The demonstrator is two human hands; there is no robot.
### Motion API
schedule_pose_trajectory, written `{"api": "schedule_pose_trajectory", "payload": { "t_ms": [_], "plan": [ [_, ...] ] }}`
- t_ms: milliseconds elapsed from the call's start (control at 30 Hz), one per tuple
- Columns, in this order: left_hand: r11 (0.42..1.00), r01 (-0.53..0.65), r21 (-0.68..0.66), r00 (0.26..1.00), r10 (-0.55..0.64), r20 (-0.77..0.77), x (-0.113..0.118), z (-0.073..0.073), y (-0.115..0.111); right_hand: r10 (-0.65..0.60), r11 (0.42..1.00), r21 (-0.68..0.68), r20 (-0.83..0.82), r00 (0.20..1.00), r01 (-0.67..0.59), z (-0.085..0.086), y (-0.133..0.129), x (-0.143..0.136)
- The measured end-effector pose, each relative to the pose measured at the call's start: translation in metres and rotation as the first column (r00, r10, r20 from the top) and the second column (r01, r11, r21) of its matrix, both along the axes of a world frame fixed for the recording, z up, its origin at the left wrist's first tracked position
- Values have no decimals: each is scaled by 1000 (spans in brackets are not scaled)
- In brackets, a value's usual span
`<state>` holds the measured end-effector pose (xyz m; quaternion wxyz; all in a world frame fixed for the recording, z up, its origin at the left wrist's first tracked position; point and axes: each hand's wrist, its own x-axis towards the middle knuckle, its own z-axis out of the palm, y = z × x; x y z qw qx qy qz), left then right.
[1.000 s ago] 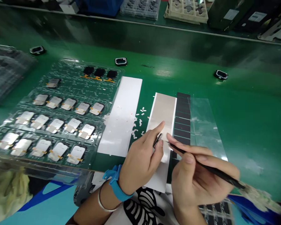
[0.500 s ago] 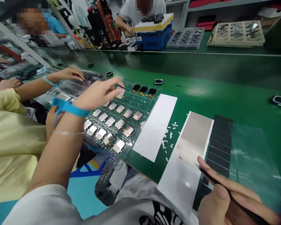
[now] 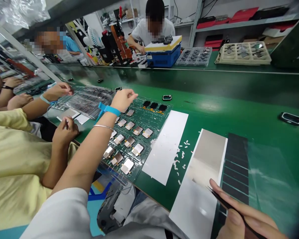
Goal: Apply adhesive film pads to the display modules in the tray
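Observation:
My left hand (image 3: 124, 99), with a blue wrist strap, is raised over the far part of a clear plastic tray (image 3: 142, 146). Its thumb and fingers are drawn together, and nothing shows between them. Silver square display modules (image 3: 127, 166) lie in rows in the tray beneath it; three dark modules (image 3: 153, 106) with orange flex tails sit to its right. At the lower right my right hand (image 3: 246, 212) grips black tweezers (image 3: 225, 203). The tweezer tips are above a white-edged sheet (image 3: 209, 149) with a grey, shiny face.
A white strip (image 3: 165, 147) lies beside the tray, with small white scraps (image 3: 179, 162) to its right. Black strips (image 3: 236, 166) and clear film (image 3: 274, 172) lie farther right. Watch-like frames (image 3: 166, 97) rest toward the back. A co-worker's hands (image 3: 64, 131) are at my left.
My left hand has moved up and right from the silver module it was touching, which now lies in the tray. My right hand still holds the tweezers. The view has tilted up.

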<state>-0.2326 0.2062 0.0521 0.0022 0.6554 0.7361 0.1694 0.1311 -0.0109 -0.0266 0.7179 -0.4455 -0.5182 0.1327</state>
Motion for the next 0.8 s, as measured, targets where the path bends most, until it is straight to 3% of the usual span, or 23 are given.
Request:
{"api": "schedule_pose_trajectory", "payload": {
  "t_ms": [233,367,600,700,800],
  "plan": [
    [997,-29,-66,998,32,53,47,-36,28,31,999,-29,-46,998,-33,12,-2,-5],
    [990,-108,-88,994,110,20,54,-42,31,84,996,38,-83,993,-81,19,1,-8],
    [986,-138,-89,990,136,-31,67,-31,26,80,993,89,-43,996,-76,19,4,-8],
    [995,-93,-43,996,92,-17,72,-19,16,95,993,68,-29,995,-93,18,3,-8],
    [1000,-5,-22,999,6,37,76,0,-9,86,995,57,-38,996,-84,18,3,-9]
  ]
}}
